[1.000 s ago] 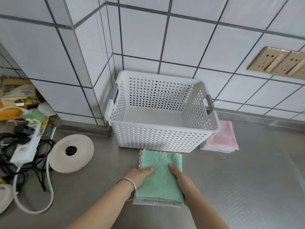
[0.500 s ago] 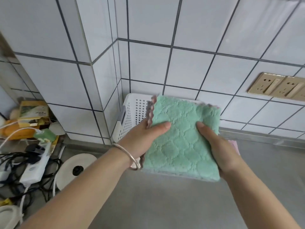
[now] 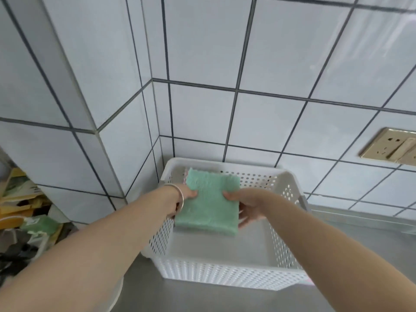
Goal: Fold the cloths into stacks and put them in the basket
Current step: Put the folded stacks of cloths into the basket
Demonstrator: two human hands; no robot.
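A folded stack of cloths, green on top with a pink scalloped edge at its far left, hangs over the left half of the white perforated basket. My left hand grips its left edge, thumb on top, a metal bangle on the wrist. My right hand grips its right edge, thumb on top and fingers underneath. The stack is above the basket's floor, inside its rim. The basket floor under the stack is hidden; the part that shows holds nothing.
The basket stands on a steel counter in a corner of white tiled walls. Gold wall sockets sit at the right. Boxes, cables and clutter crowd the left edge. A pink sliver peeks past the basket's right front corner.
Both hands lifted the stack off the counter, raised it in front of the basket, and now carry it forward and down over the basket. The camera tilted up toward the wall.
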